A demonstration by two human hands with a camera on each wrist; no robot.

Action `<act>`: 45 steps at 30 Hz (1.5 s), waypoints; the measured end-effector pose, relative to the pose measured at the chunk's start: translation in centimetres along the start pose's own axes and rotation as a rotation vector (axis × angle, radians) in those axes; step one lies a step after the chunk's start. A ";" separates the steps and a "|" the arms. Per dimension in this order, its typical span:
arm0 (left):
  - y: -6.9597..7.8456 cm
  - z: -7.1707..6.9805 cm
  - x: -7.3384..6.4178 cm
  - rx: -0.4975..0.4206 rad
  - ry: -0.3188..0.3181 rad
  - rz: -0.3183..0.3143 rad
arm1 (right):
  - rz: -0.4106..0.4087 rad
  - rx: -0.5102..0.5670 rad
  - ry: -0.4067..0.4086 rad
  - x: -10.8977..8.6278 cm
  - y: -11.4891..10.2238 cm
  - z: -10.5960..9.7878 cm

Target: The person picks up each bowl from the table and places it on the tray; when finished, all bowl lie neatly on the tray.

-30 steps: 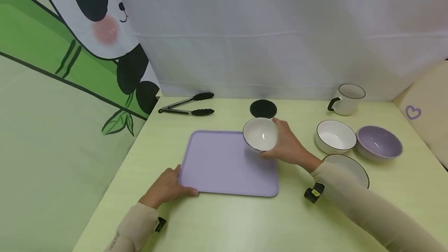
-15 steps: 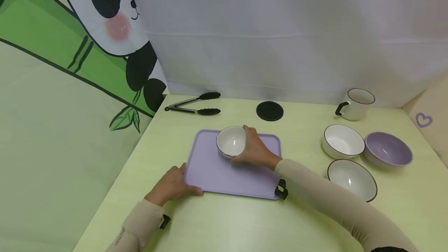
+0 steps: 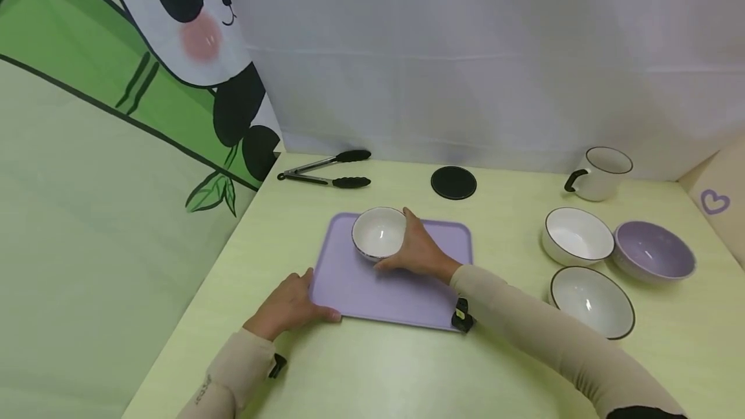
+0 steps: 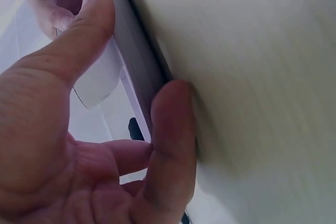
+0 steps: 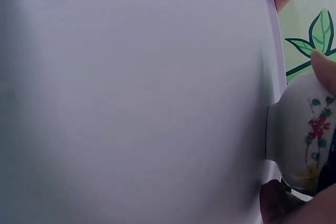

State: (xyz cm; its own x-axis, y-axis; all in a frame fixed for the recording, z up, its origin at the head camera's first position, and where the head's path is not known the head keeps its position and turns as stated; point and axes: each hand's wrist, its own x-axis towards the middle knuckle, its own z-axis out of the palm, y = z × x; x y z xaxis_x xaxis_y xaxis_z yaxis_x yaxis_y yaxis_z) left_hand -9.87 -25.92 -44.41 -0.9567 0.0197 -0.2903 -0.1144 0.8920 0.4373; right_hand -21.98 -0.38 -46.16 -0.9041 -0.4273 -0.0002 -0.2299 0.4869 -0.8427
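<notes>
A small white bowl (image 3: 378,230) with a dark rim stands upright on the back left part of the purple tray (image 3: 372,293). My right hand (image 3: 420,247) grips it from the right, thumb at the near side and fingers at the far side. Red flowers and green leaves decorate the bowl's outside (image 5: 302,129) in the right wrist view, its foot right at the tray surface. With thumb and fingers around the near left corner of the tray, my left hand (image 3: 288,309) holds it on the table. The left wrist view shows fingertips (image 4: 173,108) against the tray's edge.
Black-tipped tongs (image 3: 352,183) lie spread at the back left, and a round black coaster (image 3: 453,183) lies behind the tray. To the right stand a white mug (image 3: 605,176), a white bowl (image 3: 577,235), a purple bowl (image 3: 653,252) and a wider dark-rimmed white bowl (image 3: 592,302).
My right hand has carried the small bowl left and lowered it onto the tray. My left hand has kept its hold on the tray corner. The head view has shifted slightly.
</notes>
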 end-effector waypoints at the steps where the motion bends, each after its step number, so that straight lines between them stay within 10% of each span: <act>1: 0.0 -0.1 0.0 0.000 0.000 -0.001 | 0.003 0.001 0.000 0.0 -0.1 -0.1; 45: -0.3 0.0 0.0 -0.020 0.006 0.010 | 0.039 -0.144 -0.046 3.5 -2.7 2.4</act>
State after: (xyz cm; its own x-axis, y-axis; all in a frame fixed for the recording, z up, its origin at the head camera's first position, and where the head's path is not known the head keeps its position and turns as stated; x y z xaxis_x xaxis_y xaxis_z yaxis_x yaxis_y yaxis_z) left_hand -9.82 -26.15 -44.50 -0.9593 0.0256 -0.2812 -0.1105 0.8825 0.4572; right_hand -23.64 -5.00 -45.20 -0.8965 -0.4391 -0.0586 -0.2475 0.6061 -0.7559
